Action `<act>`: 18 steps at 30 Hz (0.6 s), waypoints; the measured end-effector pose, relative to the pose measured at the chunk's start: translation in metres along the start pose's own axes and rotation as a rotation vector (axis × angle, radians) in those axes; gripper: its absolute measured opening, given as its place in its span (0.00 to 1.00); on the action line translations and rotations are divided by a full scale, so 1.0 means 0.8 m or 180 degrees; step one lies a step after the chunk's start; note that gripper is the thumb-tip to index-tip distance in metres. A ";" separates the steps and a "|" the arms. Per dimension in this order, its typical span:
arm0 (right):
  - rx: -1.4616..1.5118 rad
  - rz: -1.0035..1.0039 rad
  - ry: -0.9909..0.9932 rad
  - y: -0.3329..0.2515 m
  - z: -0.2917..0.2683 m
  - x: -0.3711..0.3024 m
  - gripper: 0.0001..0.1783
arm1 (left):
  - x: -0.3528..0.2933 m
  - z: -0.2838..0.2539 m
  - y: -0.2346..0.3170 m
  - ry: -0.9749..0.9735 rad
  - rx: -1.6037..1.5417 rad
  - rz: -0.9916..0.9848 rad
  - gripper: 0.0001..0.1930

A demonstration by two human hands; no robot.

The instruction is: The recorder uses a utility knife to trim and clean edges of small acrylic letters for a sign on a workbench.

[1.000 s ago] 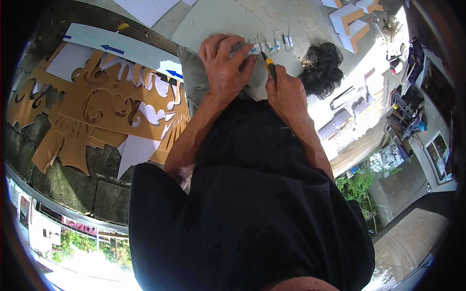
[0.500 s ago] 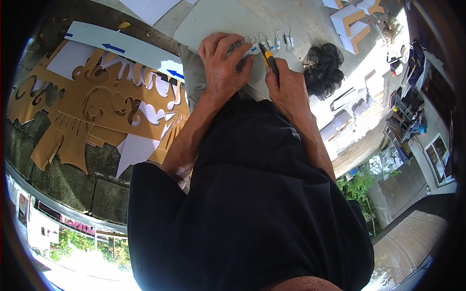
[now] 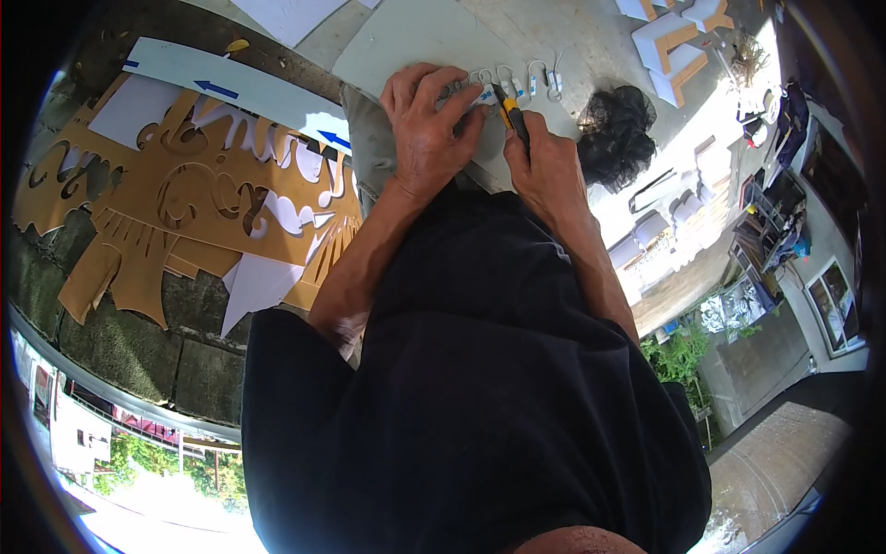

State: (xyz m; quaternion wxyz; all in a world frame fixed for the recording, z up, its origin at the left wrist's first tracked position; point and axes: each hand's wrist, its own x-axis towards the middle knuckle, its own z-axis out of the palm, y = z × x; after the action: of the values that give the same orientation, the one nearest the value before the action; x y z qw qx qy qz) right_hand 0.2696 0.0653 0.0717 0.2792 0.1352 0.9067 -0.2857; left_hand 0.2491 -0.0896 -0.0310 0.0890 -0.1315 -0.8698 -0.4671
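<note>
My right hand (image 3: 546, 152) is closed around a yellow-and-black utility knife (image 3: 509, 111). The blade end points away from me and meets a small white piece with blue marks (image 3: 485, 95). My left hand (image 3: 432, 120) curls over that piece from the left, fingertips and thumb closed on it. Just beyond the knife, several small white pieces with blue marks and thin wire loops (image 3: 532, 83) lie in a row on a pale grey board (image 3: 397, 46). The left fingers partly hide another loop.
A bundle of black netting (image 3: 616, 134) lies right of the knife. To the left are brown cut-out sheets (image 3: 138, 198) and a pale strip with blue arrows (image 3: 268, 103). White and brown cut letter shapes (image 3: 672, 55) lie at the far right. White sheets (image 3: 291, 17) lie beyond the board.
The view has shifted very slightly. Both hands keep nearly the same pose, with the knife still at the small white piece.
</note>
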 end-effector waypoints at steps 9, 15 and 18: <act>-0.0125 -0.0156 0.0111 0.005 0.010 0.003 0.13 | 0.000 0.000 0.001 0.0005 0.0018 -0.0018 0.17; -0.0481 -0.0101 0.0126 -0.002 0.018 -0.001 0.12 | -0.003 0.004 0.000 0.0074 0.0016 -0.0002 0.16; -0.0562 -0.0169 0.0171 0.006 0.022 -0.010 0.12 | 0.001 0.001 0.004 0.0054 0.0032 -0.0036 0.17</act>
State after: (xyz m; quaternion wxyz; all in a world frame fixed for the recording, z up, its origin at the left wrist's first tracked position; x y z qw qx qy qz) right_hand 0.2855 0.0582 0.0621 0.2579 0.0935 0.9388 -0.2083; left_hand 0.2497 -0.0874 -0.0286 0.0945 -0.1222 -0.8721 -0.4643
